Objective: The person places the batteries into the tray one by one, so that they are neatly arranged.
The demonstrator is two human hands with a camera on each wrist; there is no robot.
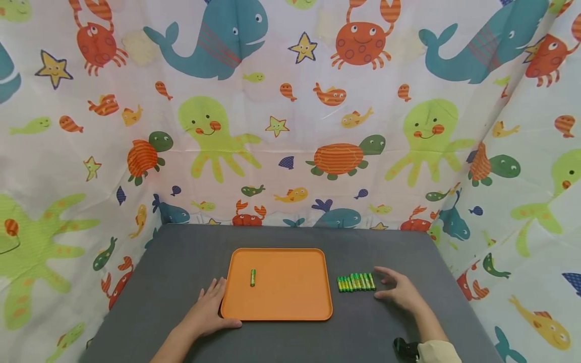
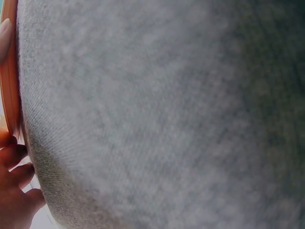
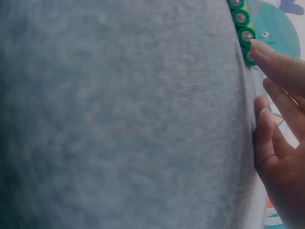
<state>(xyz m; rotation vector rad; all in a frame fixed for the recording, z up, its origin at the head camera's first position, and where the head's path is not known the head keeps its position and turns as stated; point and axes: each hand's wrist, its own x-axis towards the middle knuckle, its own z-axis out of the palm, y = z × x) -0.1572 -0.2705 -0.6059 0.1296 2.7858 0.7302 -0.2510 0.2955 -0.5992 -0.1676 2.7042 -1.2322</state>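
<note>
An orange tray lies on the grey table, with one green battery standing out on its left part. My left hand rests against the tray's lower left corner, thumb along the front edge and fingers along the left side. In the left wrist view the tray's rim shows between thumb and fingers. To the right of the tray, several green-and-yellow batteries form a side-by-side row. My right hand is at the row's right end, thumb and forefinger spread apart. Battery ends appear by a fingertip in the right wrist view.
The dark grey tabletop extends around the tray and the batteries. A white curtain printed with sea animals hangs behind the table and along both sides. A black device sits at the right wrist, beside a pale sleeve.
</note>
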